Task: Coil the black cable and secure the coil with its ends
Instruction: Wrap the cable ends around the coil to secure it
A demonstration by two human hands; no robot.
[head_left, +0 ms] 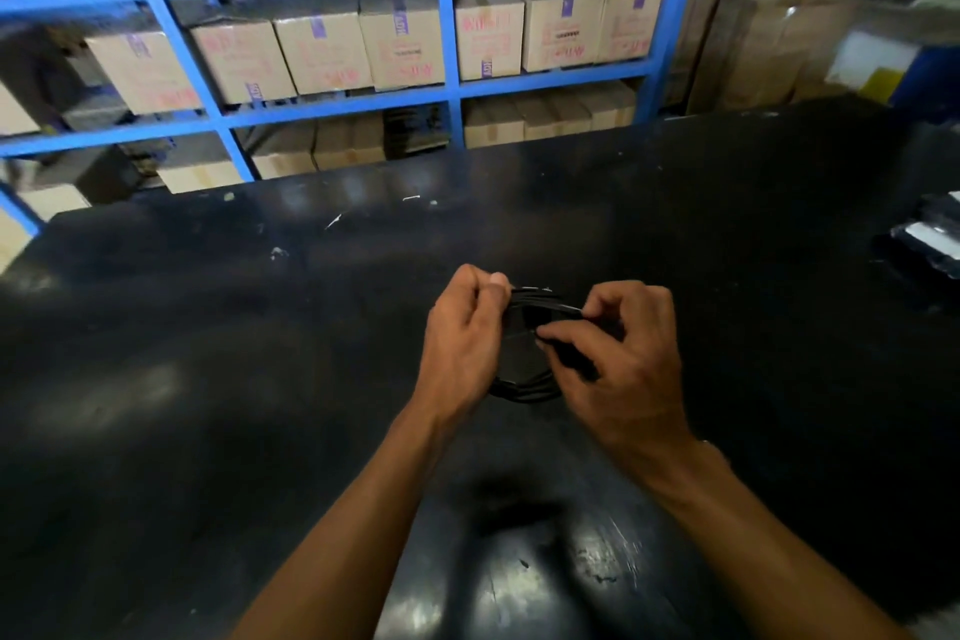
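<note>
The black cable (pixel 530 387) is wound into a small coil, held upright above the black table (pixel 208 379) between both hands. My left hand (pixel 460 343) grips the coil's left side, fingers curled around the strands near the top. My right hand (pixel 618 353) pinches a strand of the cable at the coil's right side, thumb and forefinger closed on it. The coil's middle is partly hidden by my fingers, and I cannot make out where its ends lie against the dark table.
Blue metal shelving (pixel 447 31) stacked with cardboard boxes (pixel 400 36) stands behind the table's far edge. A pile of dark packaged items (pixel 930 244) lies at the table's right edge. More cartons (pixel 769 47) stand at the back right.
</note>
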